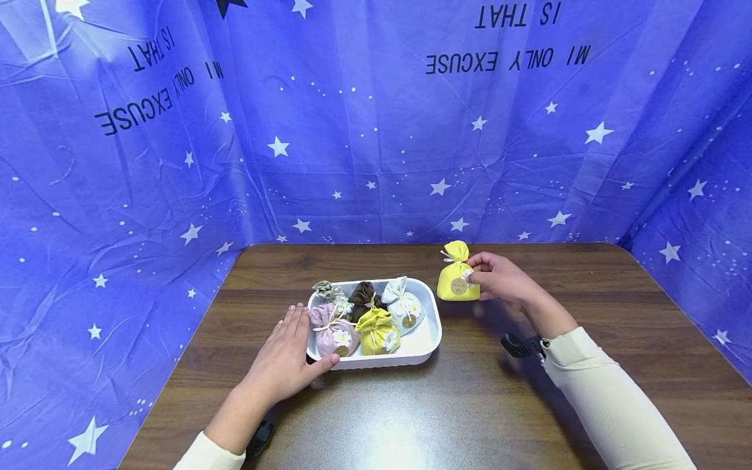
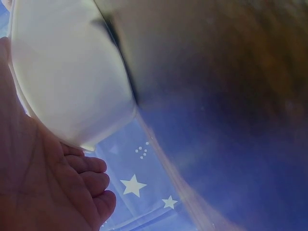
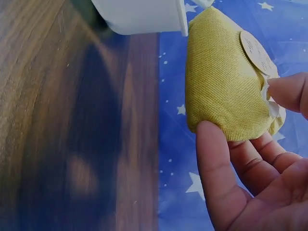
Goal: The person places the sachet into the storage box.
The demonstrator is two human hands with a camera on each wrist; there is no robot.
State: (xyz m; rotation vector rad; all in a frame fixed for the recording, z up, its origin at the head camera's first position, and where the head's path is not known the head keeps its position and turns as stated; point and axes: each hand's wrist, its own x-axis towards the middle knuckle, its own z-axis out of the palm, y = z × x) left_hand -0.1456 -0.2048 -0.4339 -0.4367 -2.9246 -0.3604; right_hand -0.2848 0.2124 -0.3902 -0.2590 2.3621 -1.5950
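Observation:
My right hand [image 1: 499, 281] grips a yellow drawstring sachet [image 1: 457, 282] by its side, just right of the white tray [image 1: 431, 343]. In the right wrist view, the thumb and fingers pinch the cloth of that sachet [image 3: 226, 77], which carries a round tag and a white flower. My left hand [image 1: 284, 365] rests with straight fingers along the tray's left side, thumb at the front rim. Inside the tray sit a pink sachet [image 1: 329, 333], a second yellow sachet [image 1: 376, 333], a white sachet [image 1: 405, 307], a dark brown sachet [image 1: 364, 300] and a partly hidden greenish sachet [image 1: 323, 288].
The brown wooden table [image 1: 376, 418] has a shiny reflection near its front. Behind it and at both sides hangs a blue curtain [image 1: 376, 130] with white stars and mirrored lettering. Black bands circle both wrists.

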